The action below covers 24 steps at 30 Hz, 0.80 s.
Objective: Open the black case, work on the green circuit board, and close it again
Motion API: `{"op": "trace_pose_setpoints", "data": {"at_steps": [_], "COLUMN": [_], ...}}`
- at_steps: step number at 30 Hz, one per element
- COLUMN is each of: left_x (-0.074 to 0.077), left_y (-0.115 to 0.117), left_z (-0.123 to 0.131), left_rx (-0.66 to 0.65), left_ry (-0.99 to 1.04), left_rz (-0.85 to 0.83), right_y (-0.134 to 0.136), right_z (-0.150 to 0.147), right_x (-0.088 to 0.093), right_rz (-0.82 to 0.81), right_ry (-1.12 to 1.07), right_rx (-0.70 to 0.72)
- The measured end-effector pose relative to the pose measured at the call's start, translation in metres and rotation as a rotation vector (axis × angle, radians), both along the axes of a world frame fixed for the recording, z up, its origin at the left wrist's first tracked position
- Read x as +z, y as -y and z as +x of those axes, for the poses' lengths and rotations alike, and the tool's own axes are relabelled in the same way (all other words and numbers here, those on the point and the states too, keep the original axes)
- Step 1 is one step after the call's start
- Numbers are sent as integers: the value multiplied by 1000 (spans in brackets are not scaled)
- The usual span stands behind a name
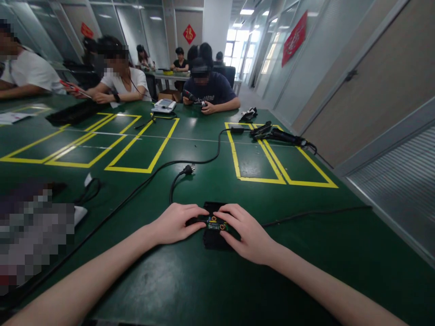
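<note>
Tabletop (204, 290): circuit board (213, 225) between hands (176, 222) (249, 233)

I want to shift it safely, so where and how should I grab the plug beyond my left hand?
Probably grip the plug by its black body, pinching from above with your left hand, the nearer one. It lies on the table, prongs pointing right and cord leaving the left, so the body between looks free to grip.

The tabletop (193, 190) looks smooth and glossy on my feed, mirroring soft light. I read the case (212, 241) as matt plastic, the cord (180, 161) as dull rubber, the plug prongs (193, 169) as bare metal, the dark shirt (220, 88) as cloth, the partition (127, 27) as shiny glass.
</note>
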<state>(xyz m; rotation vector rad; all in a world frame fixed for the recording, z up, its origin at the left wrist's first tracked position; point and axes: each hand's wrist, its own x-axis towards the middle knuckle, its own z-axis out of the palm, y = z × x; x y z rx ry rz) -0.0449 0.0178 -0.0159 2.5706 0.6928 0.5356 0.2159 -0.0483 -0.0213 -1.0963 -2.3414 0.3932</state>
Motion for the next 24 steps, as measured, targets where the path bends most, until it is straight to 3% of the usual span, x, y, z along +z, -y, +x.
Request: {"op": "trace_pose_setpoints", "data": {"at_steps": [13,24], "left_x": [4,8], "left_y": [-4,-7], "left_z": [-8,-15], "left_rx": [54,59], "left_ry": [16,9], "left_rz": [10,-7], "right_y": [-4,-9], "right_z": [34,37], "right_x": [8,4], "right_rz": [56,6], "right_ry": [19,98], "right_rx": [-30,9]}}
